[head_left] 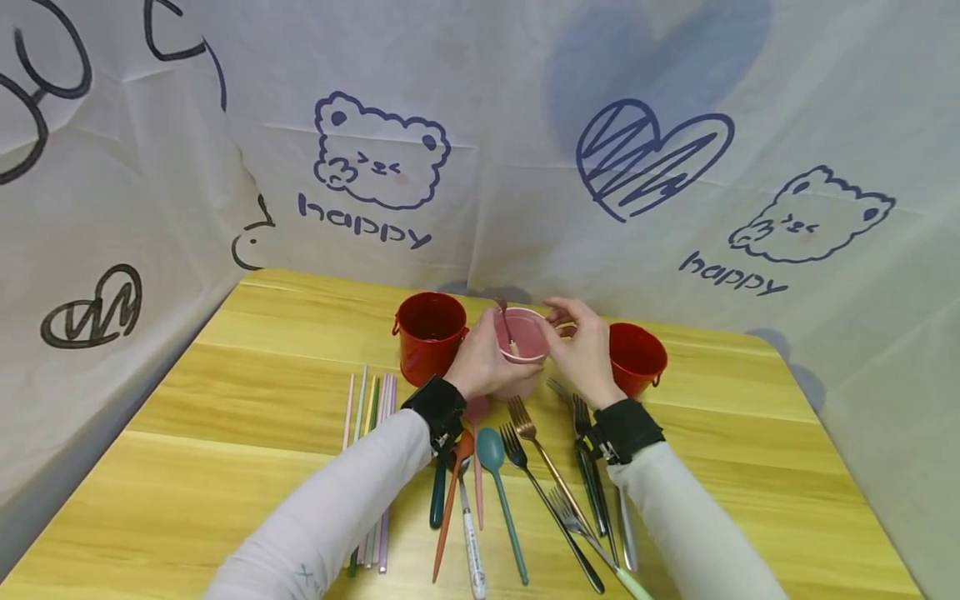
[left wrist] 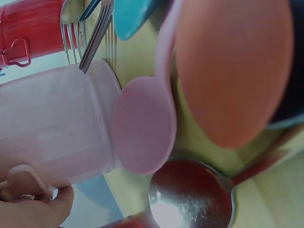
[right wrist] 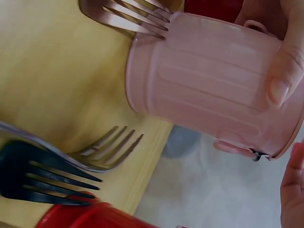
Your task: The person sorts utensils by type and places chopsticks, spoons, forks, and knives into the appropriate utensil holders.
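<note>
A pink bucket [head_left: 525, 337] stands at the back middle of the table. My left hand [head_left: 483, 354] grips its near left side, the thumb [right wrist: 281, 88] lying along the wall below the rim. Inside, a small fork [head_left: 506, 325] leans with its dark reddish head above the rim and its pale handle end down. My right hand [head_left: 585, 346] is at the bucket's right rim, fingers loosely bent, with nothing seen held. In the right wrist view its fingertip [right wrist: 293, 185] is just off the rim. A pink spoon [left wrist: 145, 123] and a copper fork [head_left: 523, 417] lie before the bucket.
Red buckets stand left [head_left: 427, 342] and right [head_left: 636, 358] of the pink one. Several straws [head_left: 371, 467] lie at the left. Between my forearms are a teal spoon [head_left: 491, 450], an orange spoon [head_left: 453, 492] and several forks. A white drawn-on cloth [head_left: 510, 208] hangs behind.
</note>
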The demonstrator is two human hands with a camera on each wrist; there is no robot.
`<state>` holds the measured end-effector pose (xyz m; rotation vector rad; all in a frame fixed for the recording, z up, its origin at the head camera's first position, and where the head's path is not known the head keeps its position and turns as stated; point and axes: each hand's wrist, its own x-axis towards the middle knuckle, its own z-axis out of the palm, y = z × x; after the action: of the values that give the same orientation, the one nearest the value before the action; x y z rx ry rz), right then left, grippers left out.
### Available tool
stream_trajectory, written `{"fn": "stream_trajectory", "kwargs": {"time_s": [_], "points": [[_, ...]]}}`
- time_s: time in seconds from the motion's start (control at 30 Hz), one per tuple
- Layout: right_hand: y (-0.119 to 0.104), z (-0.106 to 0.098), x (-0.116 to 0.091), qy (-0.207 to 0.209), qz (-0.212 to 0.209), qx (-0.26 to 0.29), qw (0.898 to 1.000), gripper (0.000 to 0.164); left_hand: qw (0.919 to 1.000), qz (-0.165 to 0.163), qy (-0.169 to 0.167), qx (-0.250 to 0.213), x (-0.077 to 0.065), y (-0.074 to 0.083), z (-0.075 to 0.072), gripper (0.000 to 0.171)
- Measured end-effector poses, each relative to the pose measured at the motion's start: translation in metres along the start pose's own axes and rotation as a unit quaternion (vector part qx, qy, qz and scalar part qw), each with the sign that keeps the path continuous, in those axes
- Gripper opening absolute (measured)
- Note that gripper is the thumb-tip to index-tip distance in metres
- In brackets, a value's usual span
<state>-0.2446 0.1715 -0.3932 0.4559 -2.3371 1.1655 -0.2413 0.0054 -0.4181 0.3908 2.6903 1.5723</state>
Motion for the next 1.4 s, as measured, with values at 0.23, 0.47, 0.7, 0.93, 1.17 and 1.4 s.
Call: {"fn": "stream_trajectory", "kwargs": {"time_s": [0.23, 0.47, 0.7, 0.93, 1.17, 1.4], "points": [[0.008, -0.009, -0.022, 0.022, 0.021, 0.026, 0.999, 0.021, 0.9999, 0.012, 0.004, -0.003, 0.004, -0.001, 0.007, 0.084], [0.009, -0.017, -0.045, 0.016, 0.024, 0.033, 0.999, 0.019, 0.9999, 0.015, 0.000, -0.006, 0.005, -0.004, 0.012, 0.085], [0.008, -0.028, -0.061, -0.031, 0.026, 0.019, 0.999, 0.019, 1.0000, 0.004, 0.006, 0.003, 0.006, -0.004, 0.006, 0.085], [0.010, -0.048, -0.077, -0.088, 0.037, -0.029, 0.995, 0.021, 0.9999, -0.013, -0.006, 0.000, 0.003, -0.001, 0.002, 0.087], [0.013, -0.062, -0.091, -0.127, 0.029, -0.064, 0.989, 0.019, 0.9999, -0.013, 0.000, 0.002, 0.001, 0.000, -0.001, 0.086], [0.021, -0.070, -0.107, -0.148, 0.045, -0.109, 0.982, 0.018, 0.9998, -0.019, -0.007, -0.008, 0.000, 0.000, -0.001, 0.086]]}}
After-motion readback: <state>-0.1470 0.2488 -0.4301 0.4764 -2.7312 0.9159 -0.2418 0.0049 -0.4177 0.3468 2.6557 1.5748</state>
